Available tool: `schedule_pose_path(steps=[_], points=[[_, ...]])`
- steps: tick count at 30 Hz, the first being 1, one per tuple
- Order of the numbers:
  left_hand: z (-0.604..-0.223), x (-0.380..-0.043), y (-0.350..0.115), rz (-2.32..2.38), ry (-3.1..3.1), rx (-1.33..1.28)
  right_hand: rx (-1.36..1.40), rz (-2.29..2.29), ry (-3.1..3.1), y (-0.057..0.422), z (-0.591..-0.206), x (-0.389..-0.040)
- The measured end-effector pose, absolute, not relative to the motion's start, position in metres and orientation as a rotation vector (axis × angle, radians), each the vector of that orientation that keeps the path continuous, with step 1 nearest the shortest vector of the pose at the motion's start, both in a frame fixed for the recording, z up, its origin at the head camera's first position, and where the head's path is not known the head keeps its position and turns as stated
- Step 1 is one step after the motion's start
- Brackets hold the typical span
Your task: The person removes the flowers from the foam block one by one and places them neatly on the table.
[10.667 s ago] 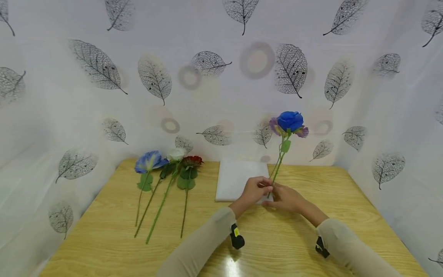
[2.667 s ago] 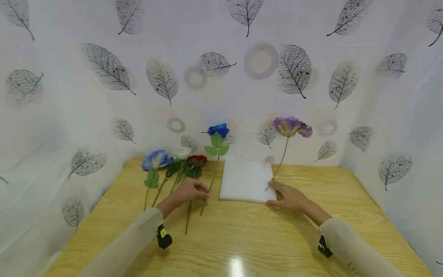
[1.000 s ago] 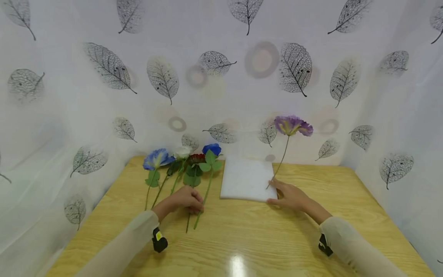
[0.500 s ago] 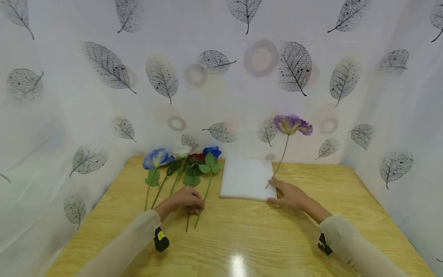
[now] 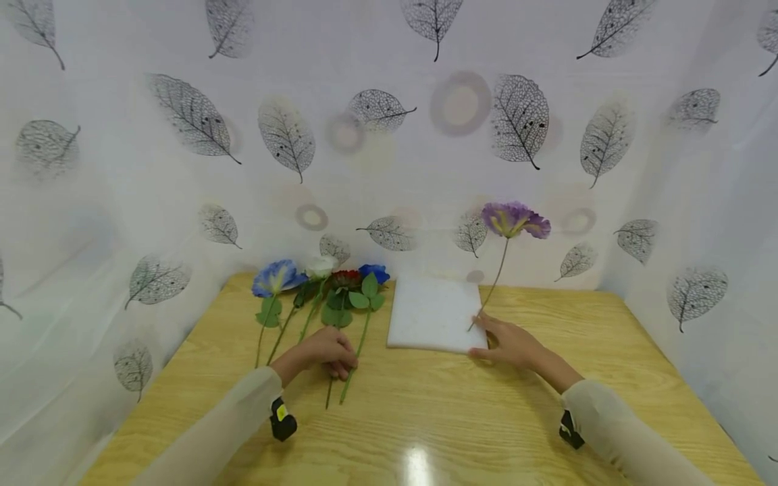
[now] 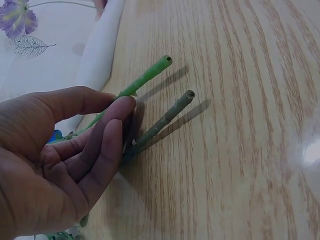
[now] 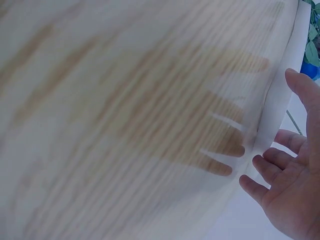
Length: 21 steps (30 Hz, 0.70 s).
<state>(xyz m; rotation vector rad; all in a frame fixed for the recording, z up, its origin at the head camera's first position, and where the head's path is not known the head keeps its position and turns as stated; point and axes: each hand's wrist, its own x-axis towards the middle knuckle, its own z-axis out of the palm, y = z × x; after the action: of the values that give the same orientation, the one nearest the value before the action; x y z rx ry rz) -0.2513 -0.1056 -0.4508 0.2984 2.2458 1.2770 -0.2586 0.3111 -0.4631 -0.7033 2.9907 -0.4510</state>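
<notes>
My left hand (image 5: 328,351) pinches the green stem (image 6: 145,77) of a blue rose (image 5: 373,273) between thumb and fingers, low over the table. The rose's head lies at the table's back, beside a red flower (image 5: 345,278). Under my left hand runs the red flower's darker stem (image 6: 172,112). My right hand (image 5: 510,343) is at the right front corner of a white foam board (image 5: 431,317), fingers loosely spread and thumb by the front edge. A purple flower (image 5: 513,219) leans up from the board's right side, its thin stem crossing my right fingertips in the head view.
Left of the red flower lie a white rose (image 5: 320,267) and a light blue flower (image 5: 273,278), with a dark green bud between them. A leaf-printed white curtain (image 5: 389,169) surrounds the wooden table (image 5: 462,418) at the back and sides.
The blue rose went from beside the purple flower leftward in my left hand, then down beside the red flower; its head has sunk slightly since half a second ago. My right hand stays at the board.
</notes>
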Motion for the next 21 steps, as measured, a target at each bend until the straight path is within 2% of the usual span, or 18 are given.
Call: schedule_pose_path(steps=[21], points=[[-0.439, -0.254, -0.099, 1.135, 2.222, 0.293, -0.710, -0.490, 2.995, 0.311, -0.462, -0.257]])
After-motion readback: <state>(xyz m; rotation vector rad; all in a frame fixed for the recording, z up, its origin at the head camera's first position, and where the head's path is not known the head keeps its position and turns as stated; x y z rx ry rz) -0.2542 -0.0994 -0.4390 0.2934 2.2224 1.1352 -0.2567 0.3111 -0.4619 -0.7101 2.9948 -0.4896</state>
